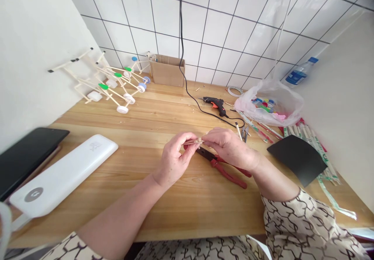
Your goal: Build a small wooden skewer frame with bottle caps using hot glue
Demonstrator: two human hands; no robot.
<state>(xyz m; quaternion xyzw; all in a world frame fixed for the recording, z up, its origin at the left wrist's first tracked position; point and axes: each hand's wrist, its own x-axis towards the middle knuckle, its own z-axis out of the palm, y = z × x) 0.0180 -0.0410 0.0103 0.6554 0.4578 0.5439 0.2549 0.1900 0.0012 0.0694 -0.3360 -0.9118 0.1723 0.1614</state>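
My left hand (179, 153) pinches a thin light wooden stick (191, 141) between thumb and fingers, over the middle of the table. Against the stick's right end, the fingers of my right hand (226, 145) are pressed together on a small pale piece, too small to name. Both hands nearly meet there. Below them on the table lie pliers (229, 173) with red handles, their dark jaws partly under my hands. A short stick with a black tip (238, 130) and small scissors (245, 132) lie just beyond my right hand.
Stick-built model bicycles (108, 86) stand at the back left beside a cardboard box (168, 73). A glue gun (215, 105) lies behind my hands, its cord trailing. At right are a plastic bag of caps (269, 103), a bottle (300, 72) and black sheet (298, 158); at left, a power bank (67, 170).
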